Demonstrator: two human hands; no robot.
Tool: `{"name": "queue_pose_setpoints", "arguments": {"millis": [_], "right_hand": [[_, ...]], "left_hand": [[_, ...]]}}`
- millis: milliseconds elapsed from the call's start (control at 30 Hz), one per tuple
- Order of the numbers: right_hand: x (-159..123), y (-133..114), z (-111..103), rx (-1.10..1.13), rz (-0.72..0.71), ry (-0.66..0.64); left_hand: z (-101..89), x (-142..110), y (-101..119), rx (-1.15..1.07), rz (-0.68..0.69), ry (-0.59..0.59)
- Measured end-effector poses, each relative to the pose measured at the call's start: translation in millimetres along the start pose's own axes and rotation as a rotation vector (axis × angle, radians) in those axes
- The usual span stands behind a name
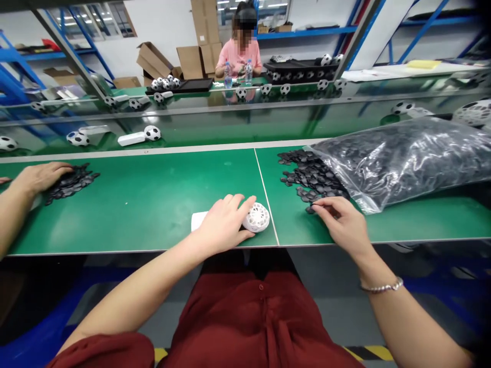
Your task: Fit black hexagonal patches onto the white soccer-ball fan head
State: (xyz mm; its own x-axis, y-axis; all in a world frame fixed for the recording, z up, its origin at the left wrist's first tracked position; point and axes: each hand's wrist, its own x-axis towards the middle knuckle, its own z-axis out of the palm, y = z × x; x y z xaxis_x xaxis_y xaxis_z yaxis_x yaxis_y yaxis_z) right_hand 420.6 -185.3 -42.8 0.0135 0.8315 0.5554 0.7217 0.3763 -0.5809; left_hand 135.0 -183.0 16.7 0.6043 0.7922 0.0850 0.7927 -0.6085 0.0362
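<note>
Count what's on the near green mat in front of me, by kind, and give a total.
White perforated ball shell: 1, under the left hand
Clear bag of black pieces: 1
Heaps of loose black pieces: 2, one at the right hand
Total: 4

A round ball part point(256, 217) is set on the table point(153, 204), near the front edge, with the left hand point(224, 225) laid on it. To its right, the right hand point(341, 220) is placed at a pile of small pieces point(310, 176). Behind that, a plastic bag point(402, 158) is laid. Far left, another pile point(71, 181) is covered by someone else's hand point(40, 176).
</note>
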Motion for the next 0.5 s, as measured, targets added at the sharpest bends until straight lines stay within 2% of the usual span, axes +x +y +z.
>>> {"name": "queue_pose_setpoints", "arguments": {"millis": [67, 133, 267, 400, 500], "right_hand": [[-0.9, -20.4, 7.5, 0.161, 0.047, -0.047], [-1.1, -40.7, 16.4, 0.298, 0.063, -0.123], [3.3, -68.7, 32.6, 0.456, -0.009, -0.227], [7.2, -74.6, 44.0, 0.482, -0.139, -0.311], [4.5, -70.5, 48.2, 0.447, -0.149, -0.317]], "left_hand": [[-2.9, 0.6, -5.4, -0.074, 0.006, -0.058], [-2.5, 4.5, -8.1, -0.144, -0.043, -0.083], [3.6, 11.4, -3.2, -0.115, -0.083, -0.049], [6.6, 10.1, 3.7, -0.053, -0.086, -0.037], [7.0, 8.3, 5.6, -0.036, -0.092, -0.042]]}}
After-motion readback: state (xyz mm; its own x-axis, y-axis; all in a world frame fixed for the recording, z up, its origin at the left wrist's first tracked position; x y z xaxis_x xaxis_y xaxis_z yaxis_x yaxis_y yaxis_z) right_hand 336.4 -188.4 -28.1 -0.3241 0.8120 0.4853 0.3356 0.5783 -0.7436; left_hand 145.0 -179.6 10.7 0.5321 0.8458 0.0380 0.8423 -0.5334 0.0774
